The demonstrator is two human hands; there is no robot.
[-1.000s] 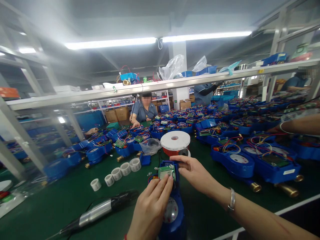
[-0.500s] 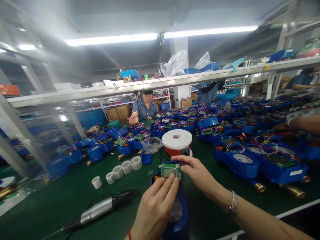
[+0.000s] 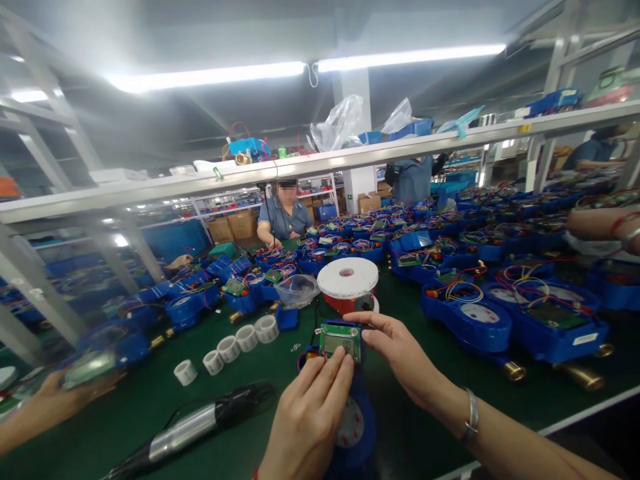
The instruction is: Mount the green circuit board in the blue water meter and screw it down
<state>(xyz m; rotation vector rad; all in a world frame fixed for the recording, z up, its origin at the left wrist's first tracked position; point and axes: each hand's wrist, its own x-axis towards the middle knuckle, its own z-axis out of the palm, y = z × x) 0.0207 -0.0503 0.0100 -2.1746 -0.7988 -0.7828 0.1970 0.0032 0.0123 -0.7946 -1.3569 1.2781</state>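
Green, with a grey display, a circuit board (image 3: 339, 329) sits over the far end of a blue housing (image 3: 364, 421), near the middle of the surface (image 3: 227, 448). The person's left hand (image 3: 311, 408) lays its fingers across the display's lower part; the thumb is hidden, so whether its grip closes on anything is unclear. The right hand (image 3: 403, 357) curves by the board's far right corner, its grip loose, thumb and forefinger parted. Coloured wires (image 3: 301, 361) show at the board's left. Steadying it well probably means pressing evenly near the edges, sparing the display, and keeping wires from being pinched underneath. White label rolls (image 3: 228, 349) stand to the left.
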